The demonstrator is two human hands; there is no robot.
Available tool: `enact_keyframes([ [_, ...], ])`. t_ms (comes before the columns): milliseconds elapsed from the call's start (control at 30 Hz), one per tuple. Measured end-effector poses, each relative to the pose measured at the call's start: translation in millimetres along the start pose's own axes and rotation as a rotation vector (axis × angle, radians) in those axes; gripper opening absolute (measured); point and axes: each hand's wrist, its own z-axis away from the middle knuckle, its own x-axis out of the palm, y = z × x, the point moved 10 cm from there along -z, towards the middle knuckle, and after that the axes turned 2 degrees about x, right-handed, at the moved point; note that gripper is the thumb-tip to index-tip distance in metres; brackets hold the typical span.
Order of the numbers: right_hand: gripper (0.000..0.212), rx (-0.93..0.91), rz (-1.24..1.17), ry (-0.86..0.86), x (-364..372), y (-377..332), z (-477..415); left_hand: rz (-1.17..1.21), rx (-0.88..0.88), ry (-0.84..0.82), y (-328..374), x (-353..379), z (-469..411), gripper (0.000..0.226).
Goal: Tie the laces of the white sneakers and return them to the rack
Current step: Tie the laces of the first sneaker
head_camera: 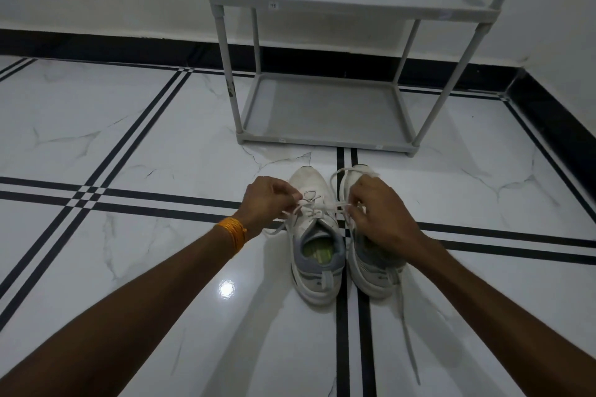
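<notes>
Two white sneakers with grey heels stand side by side on the floor, toes toward the rack. The left sneaker point(314, 235) has its lace point(317, 205) pulled sideways across its top. My left hand point(266, 200) pinches one lace end on the left. My right hand point(375, 209) pinches the other end and covers much of the right sneaker point(371, 271). A loose lace point(407, 329) of the right sneaker trails toward me. The grey rack point(325, 138) stands just beyond the shoes, both shelves bare.
White marble floor with black stripe lines point(342, 332) surrounds the shoes. A black skirting point(129, 48) runs along the white wall behind the rack and down the right side. An orange thread band point(233, 230) circles my left wrist.
</notes>
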Motion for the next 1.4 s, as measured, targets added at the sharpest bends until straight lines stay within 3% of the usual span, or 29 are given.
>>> enact_keyframes([
  [67, 0.012, 0.051, 0.117, -0.101, 12, 19, 9, -0.349, 0.187, 0.043, 4, -8, 2, 0.015],
  [167, 0.014, 0.090, 0.136, -0.139, 20, 27, 15, -0.621, 0.322, 0.017, 4, 1, 12, 0.015],
  [433, 0.013, 0.149, 0.173, -0.080, 20, 23, 7, -0.711, 0.146, 0.180, -12, -18, 7, 0.017],
  [700, 0.019, 0.184, 0.450, -0.205, 33, 23, 5, -0.983, 0.325, 0.017, -23, 7, 10, 0.022],
  [933, 0.023, 0.190, 0.469, -0.267, 36, 21, 4, -1.084, 0.398, 0.020, -18, 6, 9, 0.022],
  [1167, 0.021, 0.192, 0.346, -0.285, 33, 22, 4, -0.957, 0.317, -0.023, -32, 9, 9, 0.022],
  [1267, 0.014, 0.282, 0.142, -0.233, 16, 35, 2, -0.581, 0.193, -0.101, -36, -3, 6, 0.026],
  [1333, 0.025, 0.290, 0.030, -0.126, -3, 30, -1, -0.197, 0.071, -0.101, -33, -13, 4, 0.036],
  [1400, 0.028, 0.211, -0.021, -0.060, -12, 5, 0, -0.108, 0.107, -0.025, -15, -14, 5, 0.039],
])
